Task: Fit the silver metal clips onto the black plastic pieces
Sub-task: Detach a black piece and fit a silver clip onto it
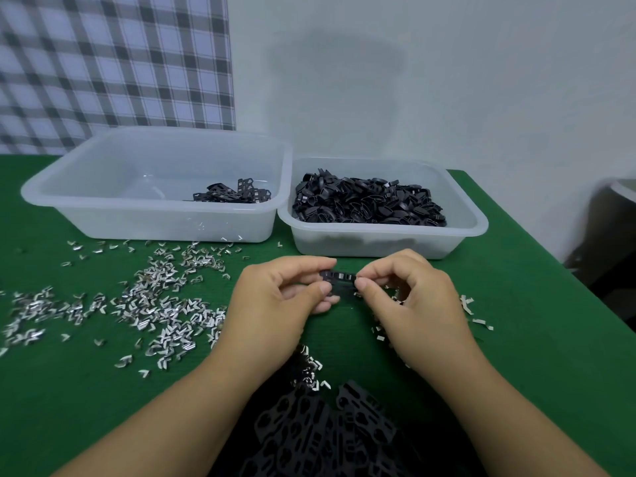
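Observation:
Both hands hold one black plastic piece (340, 279) above the green table, just in front of the right tub. My left hand (275, 301) pinches its left end between thumb and fingers. My right hand (409, 297) pinches the right end; whether a clip sits under its fingertips is hidden. Silver metal clips (155, 304) lie scattered in a wide heap on the cloth to the left, with a few more clips (476, 316) to the right of my right hand. A pile of black plastic pieces (327, 432) lies near the front edge between my forearms.
Two translucent tubs stand at the back: the left tub (103, 215) holds a few black pieces with clips (234, 194), the right tub (478, 222) is heaped with black oval parts (368, 204). The green table (537, 339) ends at the right; a wall rises behind.

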Demonstrator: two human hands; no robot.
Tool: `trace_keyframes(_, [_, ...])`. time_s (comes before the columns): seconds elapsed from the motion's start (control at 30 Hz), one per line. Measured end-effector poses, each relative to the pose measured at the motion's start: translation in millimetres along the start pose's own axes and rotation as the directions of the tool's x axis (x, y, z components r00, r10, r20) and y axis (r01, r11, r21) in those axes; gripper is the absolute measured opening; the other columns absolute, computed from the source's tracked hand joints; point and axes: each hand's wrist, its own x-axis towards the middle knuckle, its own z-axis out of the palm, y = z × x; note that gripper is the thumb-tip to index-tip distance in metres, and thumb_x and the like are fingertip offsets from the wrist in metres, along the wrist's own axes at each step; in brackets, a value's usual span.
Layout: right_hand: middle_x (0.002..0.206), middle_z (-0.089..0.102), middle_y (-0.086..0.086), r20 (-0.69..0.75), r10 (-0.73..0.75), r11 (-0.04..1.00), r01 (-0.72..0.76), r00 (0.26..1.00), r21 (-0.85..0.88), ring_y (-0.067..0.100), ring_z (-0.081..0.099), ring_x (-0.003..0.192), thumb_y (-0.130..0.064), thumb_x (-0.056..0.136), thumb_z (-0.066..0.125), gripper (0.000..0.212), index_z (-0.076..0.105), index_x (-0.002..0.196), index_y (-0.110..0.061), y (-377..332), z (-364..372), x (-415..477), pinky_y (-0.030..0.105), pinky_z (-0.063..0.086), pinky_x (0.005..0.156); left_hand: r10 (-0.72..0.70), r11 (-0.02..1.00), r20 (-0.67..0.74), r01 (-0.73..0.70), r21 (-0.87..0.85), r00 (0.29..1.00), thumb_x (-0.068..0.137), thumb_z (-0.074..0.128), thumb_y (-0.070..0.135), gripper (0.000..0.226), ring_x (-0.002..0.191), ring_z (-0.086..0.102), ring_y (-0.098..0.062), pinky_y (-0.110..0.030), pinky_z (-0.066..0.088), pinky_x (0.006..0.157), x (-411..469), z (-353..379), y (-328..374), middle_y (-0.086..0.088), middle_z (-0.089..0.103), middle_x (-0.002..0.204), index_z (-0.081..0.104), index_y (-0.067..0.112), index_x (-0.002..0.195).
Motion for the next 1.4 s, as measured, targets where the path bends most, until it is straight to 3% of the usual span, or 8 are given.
trace_keyframes(0.33, [0.079,0.055,-0.014,0.002,-0.099,0.992,0.099,0.995,-0.08,0.01,0.051,0.086,-0.018,0.075,0.073,0.016,0.063,0.079,-0.03,-12.0,0.3,0.1,0.021,0.039,0.078,0.019,1.0,-0.081,-0.017,0.025,0.997,0.081,0.064,-0.01,0.029,0.063,0.072,-0.012,-0.014,0.054,0.06,-0.6,-2.1,1.1,-0.002,0.072,0.068,0.072,0.018,0.084])
trace_keyframes(0.4, [0.082,0.056,-0.016,0.103,-0.202,0.971,0.213,0.974,-0.105,0.009,0.05,0.088,-0.019,0.074,0.075,0.019,0.065,0.084,-0.031,-14.4,-3.5,-4.2,0.018,0.037,0.079,0.014,1.0,-0.136,-0.013,0.005,0.991,0.083,0.063,-0.009,0.027,0.061,0.071,-0.01,-0.014,0.054,0.059,1.1,-4.0,-0.4,-0.001,0.071,0.067,0.071,0.016,0.086])
trace_keyframes(0.53, [0.083,0.059,-0.018,0.478,-0.277,0.948,0.318,0.834,-0.005,0.007,0.051,0.087,-0.016,0.076,0.074,0.017,0.074,0.086,-0.029,-12.4,-4.9,-14.4,0.018,0.039,0.08,-0.017,1.0,-0.179,0.013,-0.025,0.984,0.084,0.061,-0.01,0.026,0.063,0.072,-0.013,-0.016,0.055,0.059,3.0,-5.6,-2.3,-0.004,0.069,0.07,0.07,0.014,0.089])
trace_keyframes(0.73, [0.084,0.062,-0.018,0.578,-0.259,0.943,0.333,0.774,-0.024,0.005,0.05,0.089,-0.023,0.075,0.076,0.015,0.075,0.089,-0.028,-8.4,2.4,-14.0,0.026,0.041,0.083,-0.018,1.0,-0.162,0.018,-0.005,0.987,0.084,0.06,-0.009,0.026,0.064,0.072,-0.012,-0.014,0.053,0.058,2.8,-4.5,-2.6,-0.008,0.069,0.074,0.069,0.014,0.089])
trace_keyframes(0.97, [0.082,0.066,-0.007,0.555,-0.347,0.886,0.458,0.756,-0.07,0.009,0.051,0.082,-0.021,0.078,0.07,0.005,0.073,0.082,-0.019,-13.9,12.8,-12.2,0.019,0.039,0.078,-0.014,1.0,-0.163,0.017,0.018,0.987,0.084,0.061,-0.007,0.025,0.065,0.073,-0.013,-0.015,0.054,0.059,2.8,-4.8,-4.3,-0.007,0.071,0.074,0.071,0.015,0.089])
trace_keyframes(1.13, [0.088,0.057,-0.009,0.573,-0.335,0.88,0.466,0.748,-0.094,0.01,0.043,0.087,-0.019,0.086,0.061,0.005,0.065,0.083,-0.017,-14.1,14.0,-12.5,0.023,0.035,0.08,-0.017,1.0,-0.155,0.018,0.005,0.988,0.084,0.061,-0.009,0.025,0.064,0.072,-0.013,-0.015,0.054,0.058,2.8,-3.7,-3.3,-0.008,0.07,0.074,0.07,0.013,0.09])
trace_keyframes(1.27, [0.084,0.053,-0.019,0.472,-0.286,0.937,0.346,0.834,-0.046,-0.001,0.046,0.086,-0.023,0.088,0.054,0.006,0.057,0.083,-0.025,-11.5,7.8,-13.3,0.012,0.033,0.078,-0.009,1.0,-0.148,0.008,-0.004,0.989,0.084,0.061,-0.009,0.023,0.062,0.071,-0.012,-0.015,0.053,0.057,2.2,-4.0,-2.8,-0.007,0.07,0.072,0.07,0.01,0.093])
trace_keyframes(1.4, [0.078,0.065,-0.018,0.269,-0.265,0.959,0.282,0.926,-0.028,-0.005,0.056,0.077,-0.017,0.082,0.068,0.007,0.067,0.082,-0.024,-7.7,1.6,-13.0,0.005,0.038,0.07,-0.001,1.0,-0.131,0.003,0.016,0.991,0.083,0.064,-0.006,0.025,0.064,0.072,-0.013,-0.014,0.052,0.059,1.2,-4.0,-3.1,-0.008,0.072,0.071,0.068,0.015,0.096])
